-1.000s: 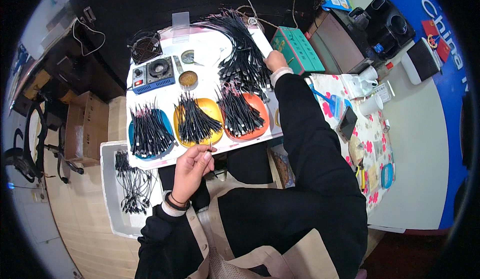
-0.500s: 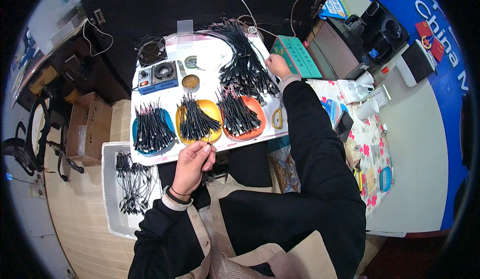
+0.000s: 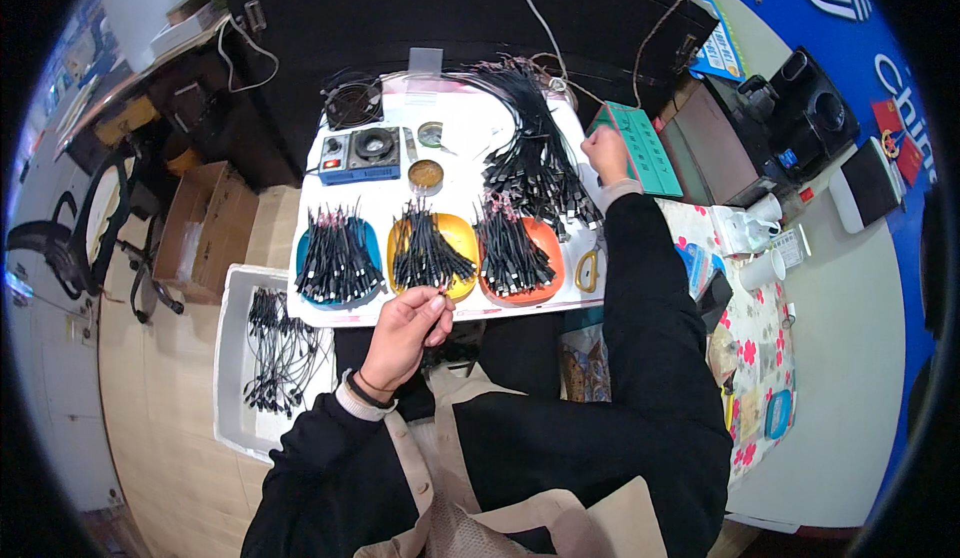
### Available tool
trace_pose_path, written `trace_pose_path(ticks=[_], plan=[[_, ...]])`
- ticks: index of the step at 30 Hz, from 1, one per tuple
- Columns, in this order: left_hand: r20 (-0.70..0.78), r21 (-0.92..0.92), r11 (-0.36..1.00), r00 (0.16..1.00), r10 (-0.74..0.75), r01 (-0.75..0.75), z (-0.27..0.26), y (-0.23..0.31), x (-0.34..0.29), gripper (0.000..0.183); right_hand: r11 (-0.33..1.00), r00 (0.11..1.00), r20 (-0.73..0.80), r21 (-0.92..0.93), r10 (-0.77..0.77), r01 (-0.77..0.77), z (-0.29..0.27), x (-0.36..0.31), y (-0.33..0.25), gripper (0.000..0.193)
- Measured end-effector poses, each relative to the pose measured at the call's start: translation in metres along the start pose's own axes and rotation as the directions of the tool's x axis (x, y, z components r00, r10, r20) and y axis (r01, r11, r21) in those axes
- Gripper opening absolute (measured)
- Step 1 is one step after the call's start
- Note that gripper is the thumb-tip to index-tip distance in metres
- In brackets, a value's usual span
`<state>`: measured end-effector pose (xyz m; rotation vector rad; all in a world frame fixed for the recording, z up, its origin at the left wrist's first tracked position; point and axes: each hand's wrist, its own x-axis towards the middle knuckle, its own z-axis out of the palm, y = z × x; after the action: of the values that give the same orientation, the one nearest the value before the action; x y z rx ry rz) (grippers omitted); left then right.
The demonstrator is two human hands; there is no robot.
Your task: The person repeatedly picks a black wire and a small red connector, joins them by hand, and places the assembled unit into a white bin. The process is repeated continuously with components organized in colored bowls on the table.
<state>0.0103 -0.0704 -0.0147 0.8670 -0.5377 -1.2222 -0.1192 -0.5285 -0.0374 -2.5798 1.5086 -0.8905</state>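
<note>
My left hand [image 3: 408, 336] is closed in a pinch just in front of the table's near edge, below the yellow tray [image 3: 462, 241]. Between thumb and forefinger shows the end of a thin black cable [image 3: 443, 294]. My right hand [image 3: 608, 156] is a closed fist at the table's far right, between the large pile of black cables [image 3: 540, 163] and the green box [image 3: 645, 158]; what it grips, if anything, is hidden. Bundles of short black cables with metal plugs fill the yellow tray, the blue tray [image 3: 372, 248] and the orange tray [image 3: 548, 243].
A blue soldering device [image 3: 362, 155] and a small round tin [image 3: 426, 175] stand behind the trays. Yellow-handled scissors [image 3: 587, 271] lie at the right. A white foam box [image 3: 228, 358] with more cables is at lower left. Cups stand on the flowered cloth [image 3: 735, 358].
The whole view has shifted, so the table sits farther right and slightly lower. Both hands stay closed in about the same places relative to the trays and the green box.
</note>
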Motion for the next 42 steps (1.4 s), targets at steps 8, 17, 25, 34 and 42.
trace_pose_path(ticks=[8,17,25,34,42], plan=[[0.054,0.028,0.987,0.986,0.158,-0.160,0.022,0.029,0.008,0.021,0.435,0.998,-0.040,0.899,-0.044,0.056,-0.106,-0.162,-0.148,0.022],[0.003,0.144,0.898,0.908,0.420,-0.416,0.023,0.066,0.002,0.018,0.542,0.888,-0.075,0.767,-0.454,0.343,-0.095,-0.383,-0.193,0.026],[0.533,0.219,0.948,0.842,0.084,-0.233,0.022,0.030,-0.061,0.017,0.172,0.804,0.489,0.872,-0.339,-0.458,-0.117,-0.328,-0.164,0.029],[0.652,0.181,0.981,0.755,-0.068,-0.067,0.035,0.004,-0.074,0.019,-0.022,0.754,0.407,0.873,-0.516,-0.487,-0.189,-0.306,-0.189,0.014],[0.072,-0.036,0.984,0.981,0.178,-0.176,0.039,-0.001,-0.069,0.019,0.133,0.920,0.196,0.978,-0.339,-0.159,-0.188,-0.327,-0.183,0.013]])
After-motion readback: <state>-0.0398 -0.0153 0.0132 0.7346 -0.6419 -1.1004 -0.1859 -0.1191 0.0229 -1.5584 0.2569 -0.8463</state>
